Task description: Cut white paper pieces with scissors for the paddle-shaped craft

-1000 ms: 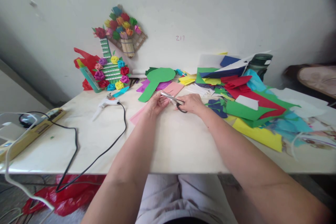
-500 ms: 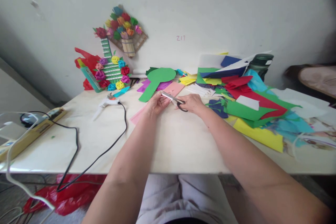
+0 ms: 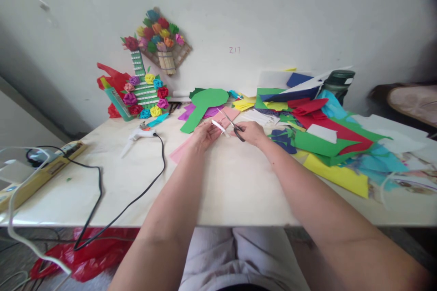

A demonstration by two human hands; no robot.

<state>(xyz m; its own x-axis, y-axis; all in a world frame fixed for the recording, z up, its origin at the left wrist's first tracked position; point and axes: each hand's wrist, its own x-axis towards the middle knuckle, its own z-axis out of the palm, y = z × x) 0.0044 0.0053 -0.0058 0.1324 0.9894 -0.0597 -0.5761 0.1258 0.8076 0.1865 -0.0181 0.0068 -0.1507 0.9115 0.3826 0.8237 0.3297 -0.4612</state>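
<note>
Over the middle of the table, my left hand (image 3: 204, 134) is closed on a small white paper strip (image 3: 221, 127), which sticks out to the right past the fingers. My right hand (image 3: 251, 133) grips a pair of scissors (image 3: 235, 128) by the dark handles, with the blades pointing up and left, just beyond the strip. Pink paper (image 3: 180, 151) lies under and beside the left hand. A large green paper cutout (image 3: 209, 102) rests behind the hands, partly over purple paper (image 3: 187, 112).
A white glue gun (image 3: 140, 133) with a black cord lies on the left, near a yellow power strip (image 3: 61, 166). Behind it stand a green glue bottle (image 3: 118, 102) and a guitar-shaped flower craft (image 3: 146, 92). Coloured paper, including a yellow sheet (image 3: 336, 175), is heaped right, before a dark bottle (image 3: 337, 85).
The scissors have come away from the white paper strip, their blades now angled further upward. The strip shows more plainly in my left hand. Both arms stay nearly in place.
</note>
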